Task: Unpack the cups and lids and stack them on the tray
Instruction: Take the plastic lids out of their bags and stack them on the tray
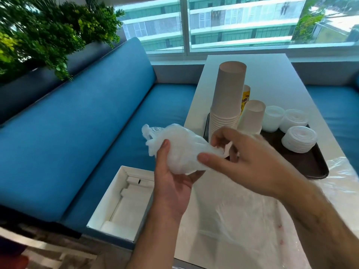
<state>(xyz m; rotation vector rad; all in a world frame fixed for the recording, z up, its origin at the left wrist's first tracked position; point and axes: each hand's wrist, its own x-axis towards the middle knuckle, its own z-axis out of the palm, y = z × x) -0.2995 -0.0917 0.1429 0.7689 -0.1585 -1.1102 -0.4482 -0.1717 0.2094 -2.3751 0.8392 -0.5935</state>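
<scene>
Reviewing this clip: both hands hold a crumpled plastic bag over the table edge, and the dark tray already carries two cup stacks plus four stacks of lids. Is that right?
Not quite: the head view shows three stacks of lids, not four, on the dark tray. The rest holds: the left hand and right hand hold the crumpled plastic bag, and the cup stacks stand on the tray.

My right hand (240,162) hid the near-left corner of the tray (314,167) and the foot of the tall cup stack (227,98). The yellow cup (245,98) stood mostly hidden behind it. The clear bag (272,220) ran off the bottom edge.
</scene>
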